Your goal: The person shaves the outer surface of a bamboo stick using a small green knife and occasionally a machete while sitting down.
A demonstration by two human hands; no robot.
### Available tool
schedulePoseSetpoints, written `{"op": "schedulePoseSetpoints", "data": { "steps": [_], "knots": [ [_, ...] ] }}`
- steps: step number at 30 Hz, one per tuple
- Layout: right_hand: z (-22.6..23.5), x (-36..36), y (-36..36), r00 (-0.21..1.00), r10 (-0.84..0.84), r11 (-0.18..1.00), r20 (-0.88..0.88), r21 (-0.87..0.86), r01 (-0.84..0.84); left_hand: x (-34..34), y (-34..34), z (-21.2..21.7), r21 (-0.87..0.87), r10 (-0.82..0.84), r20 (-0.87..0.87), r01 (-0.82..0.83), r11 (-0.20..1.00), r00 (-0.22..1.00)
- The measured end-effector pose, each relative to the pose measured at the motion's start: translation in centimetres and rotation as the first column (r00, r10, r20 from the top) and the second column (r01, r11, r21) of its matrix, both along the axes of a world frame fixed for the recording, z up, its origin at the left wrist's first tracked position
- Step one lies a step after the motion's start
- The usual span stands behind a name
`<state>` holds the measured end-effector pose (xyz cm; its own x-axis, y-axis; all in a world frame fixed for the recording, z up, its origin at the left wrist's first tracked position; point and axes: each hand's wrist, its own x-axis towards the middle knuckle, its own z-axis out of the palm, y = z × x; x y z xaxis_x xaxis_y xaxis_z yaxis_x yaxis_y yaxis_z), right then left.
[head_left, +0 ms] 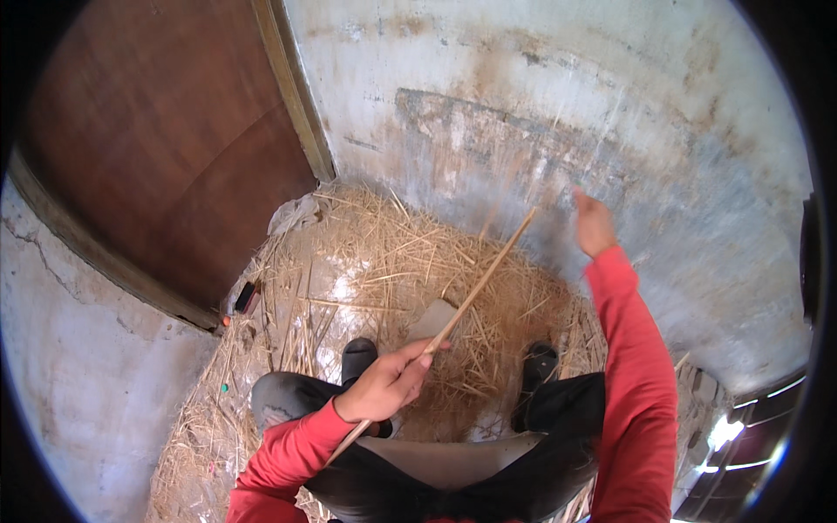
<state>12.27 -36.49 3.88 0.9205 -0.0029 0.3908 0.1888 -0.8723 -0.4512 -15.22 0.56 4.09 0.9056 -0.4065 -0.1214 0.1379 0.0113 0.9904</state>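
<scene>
In the head view, your left hand [384,385] is wrapped around a pale stick [480,280], which slants up over the straw [405,248]. Your right hand [595,225] is apart from the stick's upper end, too blurred to tell whether it holds anything.

Here's the stick [485,279], woody and smooth-looking, over dry, matt straw [397,228]! Behind, the plaster wall [523,122] shows rough, stained and scuffed; the door [174,131] looks like smooth wood board, its wooden doorframe [295,87] coarser and worn. Sleeves [641,349]: soft matt cloth. Trousers [558,444]: cloth too, dusty at one knee!
</scene>
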Motion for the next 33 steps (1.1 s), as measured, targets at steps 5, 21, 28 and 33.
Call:
{"op": "schedulePoseSetpoints", "data": {
  "steps": [5, 21, 28, 33],
  "knots": [
    [3.3, -7.4, 0.8, 0.996, 0.015, 0.97, -0.09, 0.243, 0.007, 1.7, 1.9, -0.3, 0.003, 0.112, -0.019, -0.112, 0.994, 0.994],
    [3.2, -16.0, 13.8, 0.767, 0.582, 0.811, -0.268, 0.123, -0.572, 3.5, -1.1, 0.7, -0.069, 0.122, -0.121, -0.131, 0.989, 0.985],
    [1.8, -7.0, 7.8, 0.961, 0.248, 0.961, -0.123, 0.154, -0.229, 1.4, -0.8, -0.4, -0.012, 0.027, -0.119, -0.029, 1.0, 0.993],
    [4.3, -13.4, 11.2, 0.856, 0.487, 0.873, -0.172, 0.141, -0.467, 2.4, -1.1, 0.3, -0.059, 0.022, -0.091, -0.028, 0.998, 0.996]
  ]
}}
